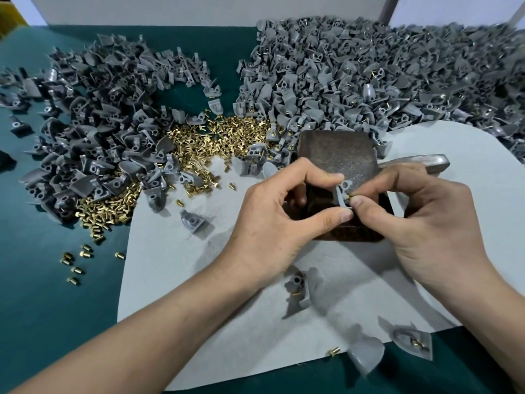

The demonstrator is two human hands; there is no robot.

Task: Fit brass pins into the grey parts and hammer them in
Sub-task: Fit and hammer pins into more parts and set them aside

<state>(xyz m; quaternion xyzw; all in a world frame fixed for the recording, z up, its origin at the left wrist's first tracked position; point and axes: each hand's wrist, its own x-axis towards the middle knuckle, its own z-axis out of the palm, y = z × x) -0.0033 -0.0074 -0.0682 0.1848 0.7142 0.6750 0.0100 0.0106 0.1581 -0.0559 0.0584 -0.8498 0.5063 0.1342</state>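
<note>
My left hand (pixel 287 214) pinches a small grey part (pixel 342 193) between thumb and forefinger, above the dark rusty metal block (pixel 338 157). My right hand (pixel 420 220) pinches a brass pin (pixel 350 196) at the part's right side, touching it. A spread of loose brass pins (pixel 193 149) lies behind and to the left of the block. Grey parts without pins (pixel 93 132) are heaped on the left. A larger heap of grey parts (pixel 355 75), some showing brass pins, fills the back right. A metal hammer handle (pixel 417 163) pokes out behind my right hand.
A pale grey sheet (pixel 199 280) covers the green table (pixel 51 294) under my hands. Three grey parts (pixel 298 288) lie on the sheet near my wrists, two with pins. Several stray pins (pixel 76 260) lie on the green surface at the left. A white wall panel (pixel 170 9) closes the back.
</note>
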